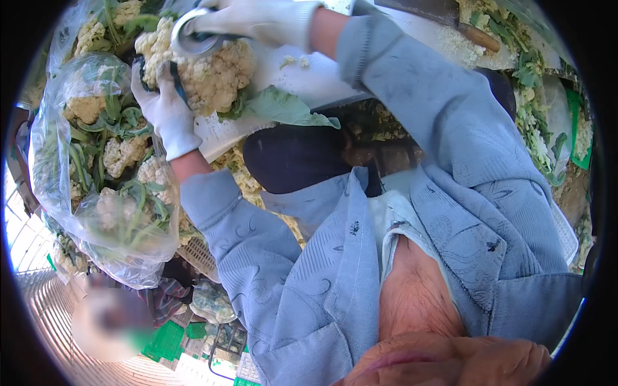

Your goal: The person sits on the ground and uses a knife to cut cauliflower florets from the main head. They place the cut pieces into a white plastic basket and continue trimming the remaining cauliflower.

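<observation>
A large cauliflower head [219, 79] rests at the left end of a white work surface [318, 79]. My left hand [169, 108], in a white glove with dark fingertips, grips its left side with thumb and fingers. Above it, my right hand [256, 21], gloved in white too, is closed around a silvery ring-shaped tool [180, 44]. That ring lies over the top of the curds; whether it touches them I cannot tell. Part of the right hand is cut off by the picture's upper rim. A green cauliflower leaf [285, 106] sticks out below the head, over the surface's near edge.
A clear plastic bag [48, 159] full of leafy cauliflowers [120, 154] stands at the left. A knife with a wooden handle [478, 38] lies at the upper right among white crumbs. Leaf trimmings [533, 125] lie at the right. Another person [113, 323] and green crates [166, 340] are at the lower left.
</observation>
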Demonstrator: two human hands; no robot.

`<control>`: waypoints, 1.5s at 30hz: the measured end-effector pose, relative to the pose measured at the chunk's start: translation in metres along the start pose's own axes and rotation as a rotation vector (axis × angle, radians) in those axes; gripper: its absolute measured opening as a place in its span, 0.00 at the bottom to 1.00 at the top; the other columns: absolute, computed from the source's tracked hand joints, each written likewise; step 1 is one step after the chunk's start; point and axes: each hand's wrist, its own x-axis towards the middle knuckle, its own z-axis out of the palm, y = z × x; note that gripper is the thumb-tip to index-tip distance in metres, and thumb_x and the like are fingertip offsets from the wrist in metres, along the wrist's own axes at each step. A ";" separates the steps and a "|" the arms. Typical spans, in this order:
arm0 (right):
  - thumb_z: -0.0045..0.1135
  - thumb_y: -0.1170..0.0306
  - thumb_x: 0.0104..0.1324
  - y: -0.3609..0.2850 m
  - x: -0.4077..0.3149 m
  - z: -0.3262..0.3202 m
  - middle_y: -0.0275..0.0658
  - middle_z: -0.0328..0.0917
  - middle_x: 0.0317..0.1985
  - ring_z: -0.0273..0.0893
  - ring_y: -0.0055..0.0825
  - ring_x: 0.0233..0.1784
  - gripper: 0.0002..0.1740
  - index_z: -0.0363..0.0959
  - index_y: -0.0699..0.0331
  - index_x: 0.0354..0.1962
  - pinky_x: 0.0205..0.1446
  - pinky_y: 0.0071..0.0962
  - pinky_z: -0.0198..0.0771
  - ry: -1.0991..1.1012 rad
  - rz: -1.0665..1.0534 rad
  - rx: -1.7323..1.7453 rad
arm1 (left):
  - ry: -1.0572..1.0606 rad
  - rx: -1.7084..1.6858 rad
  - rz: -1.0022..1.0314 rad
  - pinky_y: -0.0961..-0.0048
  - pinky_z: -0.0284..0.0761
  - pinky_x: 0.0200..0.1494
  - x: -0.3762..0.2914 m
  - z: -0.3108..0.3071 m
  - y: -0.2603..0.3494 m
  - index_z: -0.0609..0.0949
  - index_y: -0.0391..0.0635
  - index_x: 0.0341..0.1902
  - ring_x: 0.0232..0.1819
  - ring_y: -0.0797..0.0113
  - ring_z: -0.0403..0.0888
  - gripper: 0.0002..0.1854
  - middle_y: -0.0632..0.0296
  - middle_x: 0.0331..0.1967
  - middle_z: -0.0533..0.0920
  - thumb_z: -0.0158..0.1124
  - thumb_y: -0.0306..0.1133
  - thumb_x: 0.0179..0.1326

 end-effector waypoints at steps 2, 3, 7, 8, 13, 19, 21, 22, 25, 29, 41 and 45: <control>0.54 0.58 0.64 0.035 0.019 -0.003 0.52 0.84 0.35 0.82 0.43 0.43 0.20 0.82 0.68 0.39 0.48 0.38 0.74 0.208 -0.101 -0.363 | 0.034 0.162 -0.017 0.72 0.71 0.61 -0.004 -0.001 0.007 0.68 0.40 0.67 0.55 0.68 0.77 0.26 0.54 0.57 0.77 0.64 0.30 0.68; 0.54 0.56 0.63 0.058 0.037 -0.022 0.56 0.83 0.37 0.82 0.49 0.45 0.22 0.82 0.68 0.40 0.51 0.41 0.73 0.386 -0.216 -0.404 | 0.016 0.046 -0.026 0.72 0.71 0.61 0.003 0.011 0.009 0.68 0.41 0.67 0.55 0.68 0.77 0.26 0.54 0.57 0.77 0.63 0.29 0.68; 0.67 0.53 0.61 0.083 0.022 -0.085 0.43 0.85 0.36 0.82 0.24 0.36 0.24 0.84 0.64 0.45 0.42 0.31 0.77 0.326 0.079 -0.605 | 0.038 -0.036 0.010 0.69 0.74 0.62 0.005 0.006 -0.013 0.65 0.45 0.68 0.57 0.65 0.78 0.24 0.54 0.57 0.76 0.56 0.24 0.70; 0.65 0.52 0.62 0.075 0.018 -0.074 0.45 0.85 0.37 0.82 0.27 0.36 0.24 0.83 0.64 0.44 0.43 0.32 0.77 0.333 0.056 -0.459 | 0.059 -0.161 0.016 0.68 0.75 0.61 0.003 0.000 -0.020 0.64 0.45 0.67 0.57 0.65 0.77 0.24 0.54 0.57 0.76 0.56 0.24 0.70; 0.57 0.51 0.62 0.032 -0.034 -0.010 0.51 0.83 0.43 0.81 0.43 0.47 0.25 0.83 0.62 0.44 0.56 0.35 0.73 0.098 -0.097 -0.877 | 0.146 -0.288 -0.106 0.66 0.77 0.57 -0.015 -0.011 -0.020 0.66 0.49 0.66 0.55 0.63 0.78 0.24 0.53 0.57 0.77 0.59 0.25 0.70; 0.57 0.52 0.65 0.044 -0.040 -0.066 0.48 0.84 0.40 0.84 0.35 0.40 0.24 0.81 0.67 0.40 0.47 0.34 0.77 0.313 0.213 -0.532 | 0.249 -0.307 -0.172 0.66 0.79 0.50 -0.019 -0.001 -0.014 0.64 0.50 0.66 0.50 0.63 0.80 0.27 0.53 0.52 0.79 0.60 0.23 0.67; 0.56 0.51 0.64 0.014 -0.040 -0.030 0.50 0.79 0.53 0.82 0.40 0.47 0.26 0.81 0.68 0.42 0.54 0.35 0.74 0.164 0.089 -0.650 | 0.377 -0.258 -0.113 0.65 0.79 0.51 -0.014 -0.014 -0.041 0.64 0.50 0.66 0.52 0.61 0.79 0.29 0.52 0.54 0.78 0.63 0.23 0.65; 0.55 0.51 0.63 0.002 -0.040 -0.014 0.49 0.73 0.60 0.79 0.43 0.50 0.26 0.80 0.67 0.44 0.59 0.35 0.71 0.108 0.136 -0.551 | 0.387 -0.267 -0.118 0.64 0.78 0.52 -0.022 -0.007 -0.031 0.65 0.48 0.67 0.54 0.59 0.78 0.26 0.52 0.56 0.78 0.60 0.28 0.67; 0.55 0.54 0.64 0.031 -0.018 -0.014 0.50 0.81 0.47 0.82 0.43 0.46 0.25 0.81 0.68 0.46 0.56 0.37 0.75 0.190 0.131 -0.759 | 0.319 -0.050 0.020 0.59 0.75 0.58 -0.035 -0.007 -0.037 0.69 0.45 0.66 0.59 0.54 0.76 0.23 0.53 0.60 0.78 0.57 0.36 0.69; 0.58 0.52 0.65 0.054 -0.022 -0.068 0.44 0.84 0.31 0.83 0.30 0.32 0.25 0.82 0.67 0.44 0.42 0.31 0.77 0.358 0.166 -0.689 | 0.183 0.203 0.197 0.57 0.68 0.65 -0.039 -0.041 -0.103 0.73 0.45 0.63 0.65 0.52 0.71 0.23 0.52 0.61 0.77 0.59 0.36 0.66; 0.55 0.49 0.63 0.026 0.014 -0.013 0.49 0.84 0.42 0.84 0.43 0.44 0.25 0.83 0.60 0.45 0.53 0.37 0.75 0.272 0.070 -0.790 | 0.527 -0.248 -0.211 0.60 0.77 0.57 -0.045 0.030 -0.015 0.59 0.46 0.68 0.53 0.58 0.78 0.31 0.48 0.59 0.73 0.58 0.47 0.71; 0.56 0.53 0.61 0.018 0.013 -0.037 0.61 0.81 0.41 0.81 0.52 0.48 0.28 0.78 0.73 0.44 0.53 0.44 0.73 0.398 0.110 -0.076 | 0.474 -0.302 -0.125 0.57 0.79 0.55 -0.045 0.031 -0.031 0.59 0.49 0.69 0.57 0.55 0.78 0.30 0.48 0.60 0.74 0.57 0.49 0.72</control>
